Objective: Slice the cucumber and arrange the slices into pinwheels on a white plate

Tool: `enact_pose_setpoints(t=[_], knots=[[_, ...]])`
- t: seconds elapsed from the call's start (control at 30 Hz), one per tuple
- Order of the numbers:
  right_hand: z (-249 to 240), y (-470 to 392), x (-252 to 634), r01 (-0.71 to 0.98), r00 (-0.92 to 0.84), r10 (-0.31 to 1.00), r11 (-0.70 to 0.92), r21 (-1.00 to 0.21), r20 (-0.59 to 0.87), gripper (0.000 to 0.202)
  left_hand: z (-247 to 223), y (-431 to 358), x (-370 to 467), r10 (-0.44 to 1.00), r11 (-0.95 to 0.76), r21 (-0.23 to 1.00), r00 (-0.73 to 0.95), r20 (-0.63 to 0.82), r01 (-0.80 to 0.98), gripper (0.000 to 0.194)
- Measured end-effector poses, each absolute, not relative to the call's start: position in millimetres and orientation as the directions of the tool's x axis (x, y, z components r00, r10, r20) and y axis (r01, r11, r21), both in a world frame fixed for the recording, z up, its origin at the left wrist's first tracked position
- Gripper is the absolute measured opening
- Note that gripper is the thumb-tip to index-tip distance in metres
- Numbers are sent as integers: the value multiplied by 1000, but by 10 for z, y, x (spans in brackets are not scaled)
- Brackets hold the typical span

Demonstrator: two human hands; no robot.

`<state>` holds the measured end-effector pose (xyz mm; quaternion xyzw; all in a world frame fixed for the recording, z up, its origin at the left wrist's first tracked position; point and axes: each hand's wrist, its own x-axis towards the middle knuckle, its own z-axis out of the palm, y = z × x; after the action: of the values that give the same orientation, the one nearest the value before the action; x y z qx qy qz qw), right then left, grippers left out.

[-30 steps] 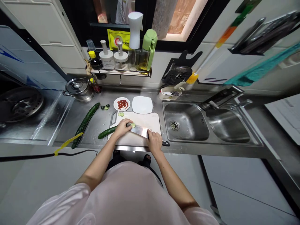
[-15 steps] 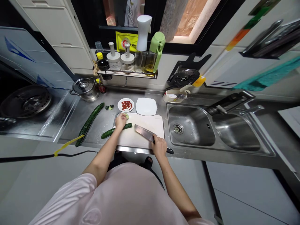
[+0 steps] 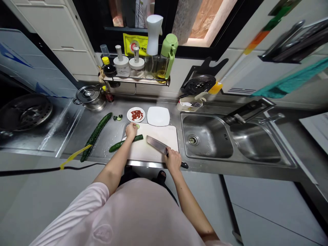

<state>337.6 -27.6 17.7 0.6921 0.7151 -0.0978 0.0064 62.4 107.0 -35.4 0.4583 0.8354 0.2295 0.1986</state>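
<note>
My left hand [image 3: 131, 130] is at the far left of the white cutting board [image 3: 153, 153], fingers curled on pale green cucumber slices [image 3: 137, 126]; part of them is hidden under the fingers. Below that wrist, a cut cucumber [image 3: 138, 137] lies slantwise, its cut end on the board and its other end over the counter. My right hand [image 3: 173, 159] is closed round the black handle of a kitchen knife [image 3: 156, 144]. The broad blade points left and away from me, low over the board or resting on it; I cannot tell which.
A whole cucumber [image 3: 96, 136] and cucumber ends [image 3: 118, 118] lie left on the counter. Behind the board stand a plate of chopped red pieces [image 3: 129, 118] and a white square plate [image 3: 158, 116]. A double sink [image 3: 207, 136] is on the right, a lidded pot [image 3: 90, 99] at back left.
The whole view has shifted slightly left. Both hands, the knife and the cucumber keep nearly the same places on the board.
</note>
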Motion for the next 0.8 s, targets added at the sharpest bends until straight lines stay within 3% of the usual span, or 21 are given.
enact_pose_setpoints(t=[0.3,0.8], knots=[[196,-269,3389,991,-38,986,16,-131,-165,43,-311,1085,640,858,487,501,-500,-119,716,20],[195,-263,3357,989,-28,982,0,-147,-186,43,-260,1078,641,872,470,495,-473,-129,731,18]])
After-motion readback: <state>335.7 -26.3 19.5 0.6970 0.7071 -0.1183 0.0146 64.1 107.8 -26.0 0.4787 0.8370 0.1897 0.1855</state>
